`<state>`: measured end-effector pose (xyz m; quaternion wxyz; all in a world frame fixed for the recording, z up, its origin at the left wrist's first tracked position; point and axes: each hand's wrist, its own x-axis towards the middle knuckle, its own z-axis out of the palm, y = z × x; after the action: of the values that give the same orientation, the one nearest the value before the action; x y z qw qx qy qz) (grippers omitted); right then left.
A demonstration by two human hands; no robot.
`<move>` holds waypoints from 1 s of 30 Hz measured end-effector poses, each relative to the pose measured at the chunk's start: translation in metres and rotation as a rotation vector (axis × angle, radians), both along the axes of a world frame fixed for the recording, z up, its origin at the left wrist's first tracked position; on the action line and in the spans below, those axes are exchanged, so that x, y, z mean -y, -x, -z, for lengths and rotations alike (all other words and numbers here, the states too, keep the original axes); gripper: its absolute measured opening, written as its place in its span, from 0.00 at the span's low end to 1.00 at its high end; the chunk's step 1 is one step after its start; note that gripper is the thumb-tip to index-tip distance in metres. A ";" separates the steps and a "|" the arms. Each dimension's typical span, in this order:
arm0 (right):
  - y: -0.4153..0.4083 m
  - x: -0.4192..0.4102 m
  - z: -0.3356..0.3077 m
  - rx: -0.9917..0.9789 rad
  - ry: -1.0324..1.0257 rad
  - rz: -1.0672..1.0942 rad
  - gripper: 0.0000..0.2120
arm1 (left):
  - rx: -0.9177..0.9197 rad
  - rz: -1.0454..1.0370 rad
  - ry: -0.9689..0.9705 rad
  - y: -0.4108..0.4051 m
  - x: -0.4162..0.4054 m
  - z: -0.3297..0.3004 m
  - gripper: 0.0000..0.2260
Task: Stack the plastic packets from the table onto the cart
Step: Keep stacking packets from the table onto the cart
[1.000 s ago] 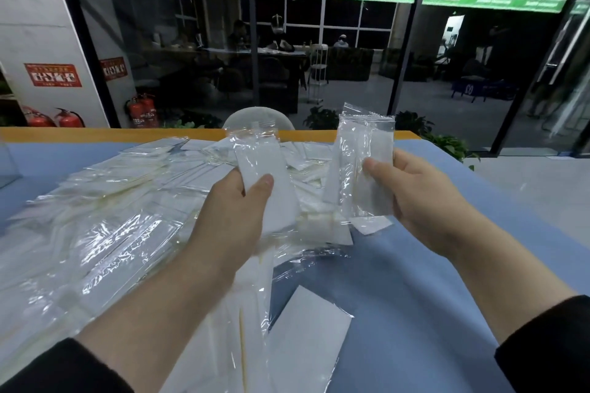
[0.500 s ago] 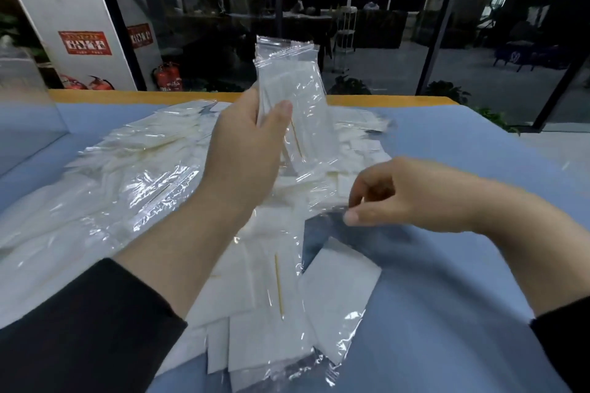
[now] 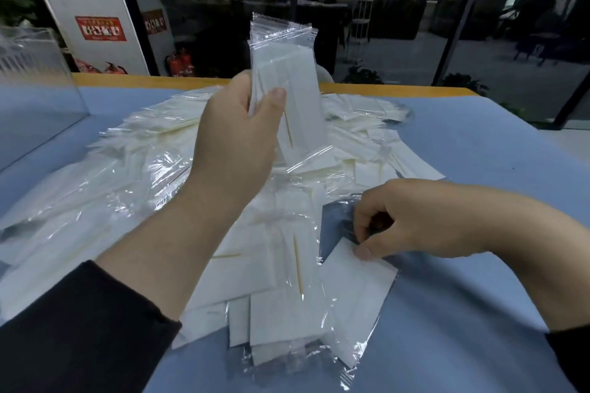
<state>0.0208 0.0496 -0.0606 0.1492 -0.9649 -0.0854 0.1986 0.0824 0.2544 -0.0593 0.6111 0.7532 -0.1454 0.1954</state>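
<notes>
Holding upright in my left hand: a small bundle of packets, clear plastic with crimped top edges, each showing a folded white napkin and a thin toothpick; thumb across the front, fingers curled behind, raised above the heap. Item two: my right hand, fingers curled, thumb and fingertips pinching the corner of a single packet lying flat on the table. Item three: heap of packets, same kind, glossy and overlapping, spread over the blue tabletop, mostly to my left.
</notes>
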 end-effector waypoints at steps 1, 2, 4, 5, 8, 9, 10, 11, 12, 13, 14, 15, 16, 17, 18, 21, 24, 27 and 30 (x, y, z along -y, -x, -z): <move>0.001 0.000 0.000 0.002 -0.007 0.012 0.08 | -0.008 0.006 0.005 0.001 0.000 0.001 0.06; 0.002 -0.001 0.000 0.003 -0.012 0.025 0.09 | -0.007 0.013 0.004 0.002 0.000 0.001 0.06; 0.002 -0.002 -0.001 0.003 -0.007 0.050 0.14 | 0.015 0.023 -0.016 0.004 0.001 0.000 0.06; 0.002 -0.003 0.000 0.008 0.004 0.065 0.15 | 0.024 0.024 -0.028 0.005 0.002 0.000 0.06; 0.002 -0.004 0.001 0.031 0.028 0.102 0.17 | 0.043 0.029 -0.049 0.005 0.003 0.002 0.07; 0.002 -0.004 0.001 0.028 0.027 0.093 0.16 | 0.045 0.036 -0.051 0.005 0.003 0.003 0.06; 0.001 -0.004 0.002 0.019 0.026 0.075 0.14 | 0.051 0.043 -0.055 0.006 0.004 0.003 0.06; 0.001 -0.004 0.002 0.006 0.023 0.060 0.12 | 0.060 0.049 -0.059 0.006 0.004 0.004 0.07; 0.001 -0.004 0.003 -0.004 0.018 0.053 0.10 | 0.068 0.058 -0.063 0.006 0.005 0.004 0.08; 0.001 -0.004 0.003 -0.008 0.015 0.055 0.08 | 0.075 0.066 -0.064 0.006 0.005 0.004 0.08; 0.001 -0.005 0.003 -0.006 0.011 0.060 0.08 | 0.079 0.074 -0.066 0.007 0.005 0.005 0.09; 0.001 -0.005 0.003 0.000 0.004 0.064 0.08 | 0.084 0.079 -0.069 0.007 0.006 0.005 0.10; 0.001 -0.005 0.004 0.006 -0.002 0.070 0.08 | 0.086 0.081 -0.073 0.007 0.006 0.006 0.10; 0.000 -0.004 0.004 0.010 -0.006 0.080 0.09 | 0.088 0.082 -0.078 0.006 0.006 0.006 0.10; 0.000 -0.003 0.003 0.011 -0.003 0.093 0.11 | 0.088 0.082 -0.083 0.006 0.006 0.007 0.10; -0.001 0.000 0.001 0.002 0.016 0.105 0.13 | 0.084 0.078 -0.080 0.006 0.005 0.007 0.08; 0.001 -0.003 0.000 0.005 0.023 0.107 0.09 | 0.082 0.068 -0.109 0.005 0.005 0.008 0.07; 0.002 -0.007 0.001 0.008 0.035 0.103 0.07 | 0.080 0.059 -0.134 0.004 0.006 0.009 0.08; 0.002 -0.001 -0.001 0.056 0.036 0.107 0.06 | 0.074 0.066 -0.119 0.004 0.005 0.009 0.07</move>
<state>0.0190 0.0510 -0.0599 0.1397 -0.9758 -0.0343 0.1649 0.0782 0.2491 -0.0682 0.5656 0.7751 -0.2042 0.1939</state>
